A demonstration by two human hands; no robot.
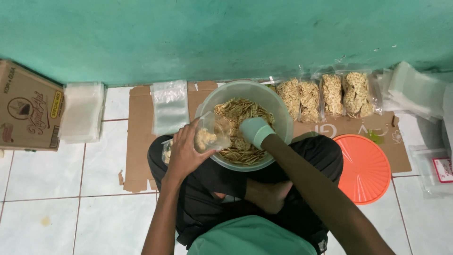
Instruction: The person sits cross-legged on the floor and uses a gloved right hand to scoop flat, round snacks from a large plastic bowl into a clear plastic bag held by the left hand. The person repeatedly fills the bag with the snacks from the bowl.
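I sit cross-legged on the floor with a large clear plastic tub of round yellow crackers between my knees. My left hand holds a small clear plastic bag open at the tub's near left rim; a few crackers are inside it. My right hand, in a pale green glove, is down inside the tub on the crackers, fingers closed; I cannot see what it grips.
Several filled cracker bags lie in a row by the green wall. An orange lid rests at my right. Stacks of empty clear bags lie left, on flattened cardboard, next to a cardboard box.
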